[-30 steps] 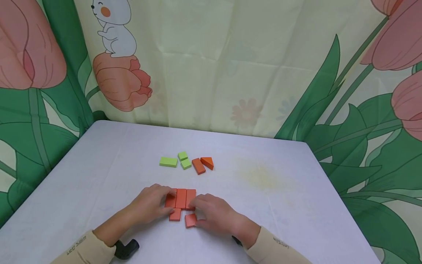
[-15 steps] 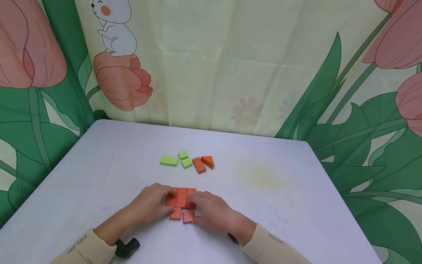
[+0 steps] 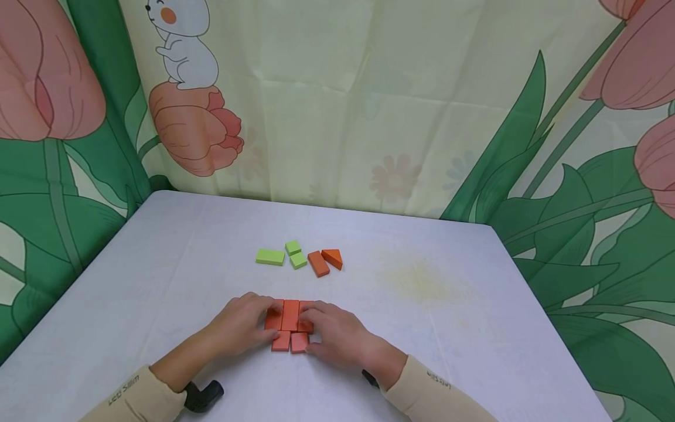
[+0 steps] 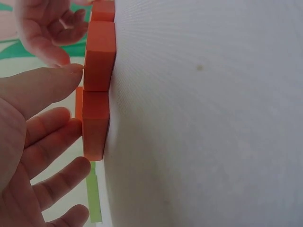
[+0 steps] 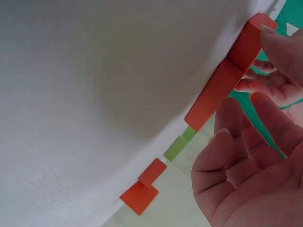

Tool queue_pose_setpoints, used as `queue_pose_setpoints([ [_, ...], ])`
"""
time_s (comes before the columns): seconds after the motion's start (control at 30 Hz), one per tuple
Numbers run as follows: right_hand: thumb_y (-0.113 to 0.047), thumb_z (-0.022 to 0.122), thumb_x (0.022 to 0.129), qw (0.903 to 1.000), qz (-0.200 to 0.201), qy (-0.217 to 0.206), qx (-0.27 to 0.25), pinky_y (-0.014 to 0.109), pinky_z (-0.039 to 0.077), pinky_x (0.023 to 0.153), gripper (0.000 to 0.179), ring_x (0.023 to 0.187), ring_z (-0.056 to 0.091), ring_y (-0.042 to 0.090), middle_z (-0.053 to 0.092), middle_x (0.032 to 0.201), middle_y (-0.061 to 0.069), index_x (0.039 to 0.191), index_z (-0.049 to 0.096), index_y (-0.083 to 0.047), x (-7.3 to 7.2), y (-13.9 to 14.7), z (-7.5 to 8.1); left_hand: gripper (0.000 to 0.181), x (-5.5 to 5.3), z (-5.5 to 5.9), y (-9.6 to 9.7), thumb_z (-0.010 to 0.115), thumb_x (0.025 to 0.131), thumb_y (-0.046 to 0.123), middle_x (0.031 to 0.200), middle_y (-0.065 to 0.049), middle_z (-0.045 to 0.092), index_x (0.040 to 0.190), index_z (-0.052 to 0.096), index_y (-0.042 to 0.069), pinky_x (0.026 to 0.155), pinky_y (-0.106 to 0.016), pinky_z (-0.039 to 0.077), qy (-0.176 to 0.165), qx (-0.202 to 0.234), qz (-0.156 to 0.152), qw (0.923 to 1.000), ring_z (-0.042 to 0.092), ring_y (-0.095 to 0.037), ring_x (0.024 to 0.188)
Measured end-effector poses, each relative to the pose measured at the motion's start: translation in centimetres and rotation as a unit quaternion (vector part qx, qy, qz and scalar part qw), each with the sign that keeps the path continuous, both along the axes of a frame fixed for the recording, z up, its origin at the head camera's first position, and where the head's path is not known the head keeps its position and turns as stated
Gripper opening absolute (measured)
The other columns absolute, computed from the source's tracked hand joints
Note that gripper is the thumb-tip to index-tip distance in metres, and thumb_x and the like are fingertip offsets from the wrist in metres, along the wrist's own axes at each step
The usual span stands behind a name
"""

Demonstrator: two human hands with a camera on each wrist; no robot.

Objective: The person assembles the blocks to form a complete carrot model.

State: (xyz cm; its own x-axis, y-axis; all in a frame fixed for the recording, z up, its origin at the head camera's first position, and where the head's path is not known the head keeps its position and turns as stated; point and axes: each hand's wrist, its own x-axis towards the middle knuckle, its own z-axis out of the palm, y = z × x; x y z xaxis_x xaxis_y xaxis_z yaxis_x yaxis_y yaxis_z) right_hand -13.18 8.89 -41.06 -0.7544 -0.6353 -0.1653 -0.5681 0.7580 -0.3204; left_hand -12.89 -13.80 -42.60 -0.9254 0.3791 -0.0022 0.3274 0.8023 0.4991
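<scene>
Three red oblong blocks [image 3: 290, 316] lie side by side on the white table. Two smaller red square blocks [image 3: 281, 341] lie along their near edge, a slim gap between the two. At the left side, my left hand [image 3: 239, 324] steadies the group: fingertips at the left oblong, thumb against the left square block [image 4: 99, 56]. My right hand [image 3: 341, 334] is at the right side, its thumb [image 5: 279, 45] pressing the right square block [image 5: 250, 42]. Its loosely bent fingers reach over the right oblong [image 5: 215, 94] and partly hide it.
Behind the group lie a green oblong block [image 3: 270, 257], two green square blocks [image 3: 298, 261], an orange-red oblong block [image 3: 319, 264] and an orange triangular block [image 3: 333, 258]. A printed curtain [image 3: 337, 117] hangs at the table's far edge.
The right square block has slid left and away from me, pushed by my right thumb, up to the row and close to the left square. My left hand has stayed in place.
</scene>
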Motion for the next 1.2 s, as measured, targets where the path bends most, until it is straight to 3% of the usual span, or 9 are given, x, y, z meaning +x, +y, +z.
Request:
queue_pose_setpoints([
  [0.53,-0.030,0.080,0.087,0.9996,-0.023,-0.017,0.004,0.035,0.047,0.101,0.055,0.131,0.048,0.016,0.053,0.142,-0.005,0.136,0.059,-0.018,-0.16,-0.36,-0.02,0.047,-0.02,-0.06,-0.10,0.088,0.078,0.026,0.104,0.009,0.067,0.119,0.069,0.013,0.091,-0.044,0.047,0.005,-0.002,-0.004,1.0000,0.058,-0.018,0.103],
  [1.2,-0.031,0.080,0.087,0.9991,-0.021,-0.035,0.006,0.033,0.046,0.102,0.055,0.126,0.050,0.014,0.058,0.132,-0.006,0.136,0.059,-0.017,-0.39,-0.41,0.21,0.045,0.03,0.09,-0.23,0.086,0.079,0.024,0.105,0.006,0.067,0.118,0.069,0.010,0.092,-0.046,0.047,0.009,0.005,-0.013,0.9999,0.058,-0.021,0.105],
])
